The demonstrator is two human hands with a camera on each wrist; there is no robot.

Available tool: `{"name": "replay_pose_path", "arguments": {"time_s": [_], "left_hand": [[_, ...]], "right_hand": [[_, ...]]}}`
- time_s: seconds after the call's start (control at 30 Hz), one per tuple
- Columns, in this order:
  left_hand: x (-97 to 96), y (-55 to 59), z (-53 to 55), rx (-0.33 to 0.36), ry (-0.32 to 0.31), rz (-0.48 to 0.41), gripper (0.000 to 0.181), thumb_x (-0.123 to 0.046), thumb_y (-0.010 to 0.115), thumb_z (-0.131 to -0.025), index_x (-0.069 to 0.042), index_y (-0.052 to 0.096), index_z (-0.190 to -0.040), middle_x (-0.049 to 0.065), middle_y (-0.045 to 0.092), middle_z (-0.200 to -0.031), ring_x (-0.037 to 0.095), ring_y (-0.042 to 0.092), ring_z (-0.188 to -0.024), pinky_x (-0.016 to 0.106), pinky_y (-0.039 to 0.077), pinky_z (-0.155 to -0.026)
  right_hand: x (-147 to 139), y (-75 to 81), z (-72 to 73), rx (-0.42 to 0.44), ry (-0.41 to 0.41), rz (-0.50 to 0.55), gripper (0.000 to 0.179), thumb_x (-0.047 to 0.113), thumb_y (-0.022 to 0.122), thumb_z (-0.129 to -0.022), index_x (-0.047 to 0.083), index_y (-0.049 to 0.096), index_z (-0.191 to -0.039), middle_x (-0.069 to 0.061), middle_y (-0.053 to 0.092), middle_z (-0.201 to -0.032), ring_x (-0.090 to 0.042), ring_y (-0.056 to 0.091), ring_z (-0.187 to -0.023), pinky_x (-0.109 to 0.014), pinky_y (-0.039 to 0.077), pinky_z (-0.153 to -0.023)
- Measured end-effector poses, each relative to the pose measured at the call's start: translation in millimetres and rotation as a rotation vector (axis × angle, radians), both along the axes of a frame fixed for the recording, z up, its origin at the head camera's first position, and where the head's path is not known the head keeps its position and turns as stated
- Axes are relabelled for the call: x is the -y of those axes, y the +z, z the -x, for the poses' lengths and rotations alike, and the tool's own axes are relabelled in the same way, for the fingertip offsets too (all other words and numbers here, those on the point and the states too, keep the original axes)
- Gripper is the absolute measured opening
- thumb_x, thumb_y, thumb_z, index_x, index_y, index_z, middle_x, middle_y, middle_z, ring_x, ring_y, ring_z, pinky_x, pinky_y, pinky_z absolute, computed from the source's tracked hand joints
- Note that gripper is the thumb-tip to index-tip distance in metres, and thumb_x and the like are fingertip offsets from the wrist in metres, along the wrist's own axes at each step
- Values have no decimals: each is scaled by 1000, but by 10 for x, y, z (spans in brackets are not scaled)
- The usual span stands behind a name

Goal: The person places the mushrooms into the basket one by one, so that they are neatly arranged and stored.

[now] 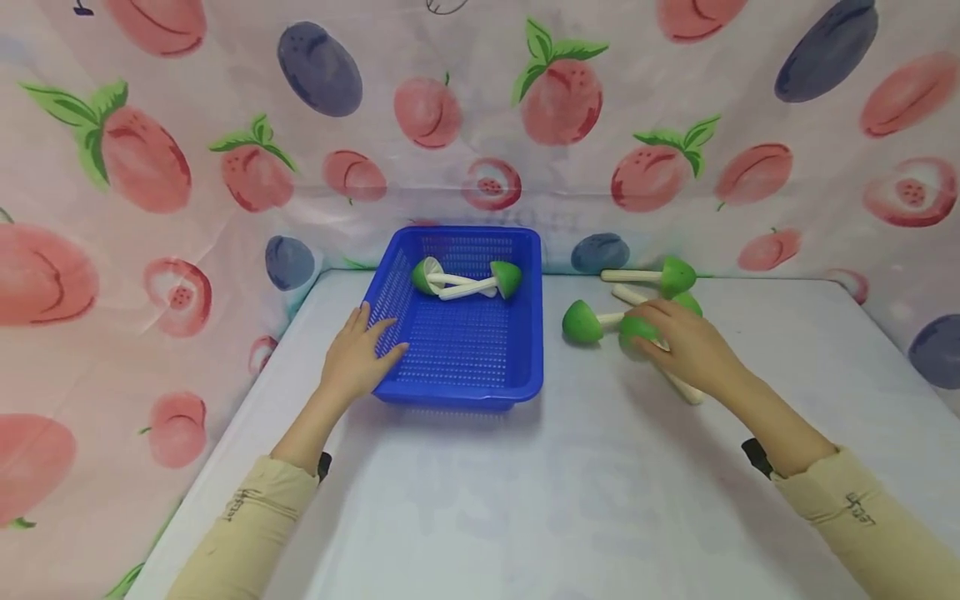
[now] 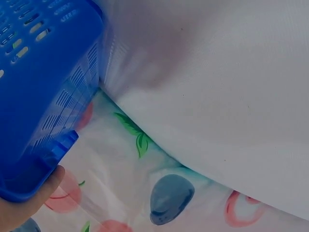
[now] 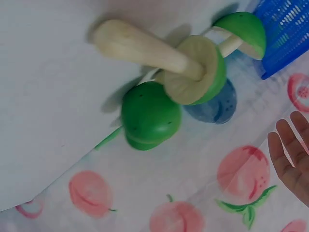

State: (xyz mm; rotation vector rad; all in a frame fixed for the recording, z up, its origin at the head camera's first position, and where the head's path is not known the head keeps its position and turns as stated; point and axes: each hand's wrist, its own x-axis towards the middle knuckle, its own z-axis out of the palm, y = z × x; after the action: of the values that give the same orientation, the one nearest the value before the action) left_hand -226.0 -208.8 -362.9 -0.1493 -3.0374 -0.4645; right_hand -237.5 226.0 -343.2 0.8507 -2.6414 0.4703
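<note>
Toy mushrooms with green caps and pale stems lie in and beside a blue plastic basket (image 1: 528,367). My left hand (image 1: 352,358) rests at the basket's left rim, fingers spread; in the left wrist view a finger (image 2: 50,186) lies along the rim. Two mushrooms are in the basket, one with its cap to the right (image 1: 506,279). Over the group on the table, my right hand (image 1: 693,346) is above a mushroom (image 1: 637,333) whose stem points toward me. In the right wrist view that hand's fingers (image 3: 287,145) look extended, with nothing between them.
Other mushrooms lie beside the right hand: one to its left (image 1: 582,322), one at the back (image 1: 678,277), another partly hidden behind the hand (image 1: 687,302). A fruit-print cloth (image 1: 480,100) hangs behind the white table (image 1: 585,500) and along its left side.
</note>
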Motion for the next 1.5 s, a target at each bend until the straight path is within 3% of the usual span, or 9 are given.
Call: {"name": "replay_pose_path", "arguments": {"time_s": [0.17,0.47,0.7,1.17,1.37,1.5], "left_hand": [[-34,-20,-2,8,-3,-4,60,-45,47,-94,-7,44,-140,29,15,-153,43,11,-144,61,20,-112],[-6,-17,-15,14,6,-2,61,-44,48,-94,-6,43,-141,30,13,-153,45,10,-143,62,19,-112],[-56,-36,21,22,-5,5,61,-45,47,-94,-7,43,-141,29,13,-154,43,9,-144,61,18,-113],[15,26,-3,18,15,-3,60,-44,46,-95,-6,42,-141,29,13,-154,43,9,-144,61,18,-113],[19,31,1,13,9,-3,60,-44,47,-94,-6,43,-141,30,14,-153,44,10,-144,61,18,-113],[6,15,-4,14,-1,-4,60,-44,47,-95,-6,43,-141,30,14,-153,44,10,-144,60,17,-113]], "right_hand": [[-249,-89,-77,29,-68,53,36,2,71,-79,-4,59,-112,-22,62,-109,-42,58,-101,-56,48,-80],[-386,-247,-65,238,-229,130,38,4,62,-87,-10,52,-121,-32,57,-115,-49,57,-97,-57,48,-78],[-472,-406,-5,355,-308,173,32,10,58,-92,-14,53,-112,-35,58,-106,-48,60,-91,-55,49,-78],[-407,-490,265,510,-314,126,41,19,56,-94,-14,51,-118,-34,58,-105,-46,57,-95,-52,48,-78],[-366,-493,349,527,-291,106,40,17,58,-92,-16,53,-114,-30,61,-95,-42,58,-88,-49,47,-74],[-367,-534,369,540,-316,116,39,16,59,-91,-17,53,-112,-31,60,-97,-40,58,-86,-44,48,-72]]}}
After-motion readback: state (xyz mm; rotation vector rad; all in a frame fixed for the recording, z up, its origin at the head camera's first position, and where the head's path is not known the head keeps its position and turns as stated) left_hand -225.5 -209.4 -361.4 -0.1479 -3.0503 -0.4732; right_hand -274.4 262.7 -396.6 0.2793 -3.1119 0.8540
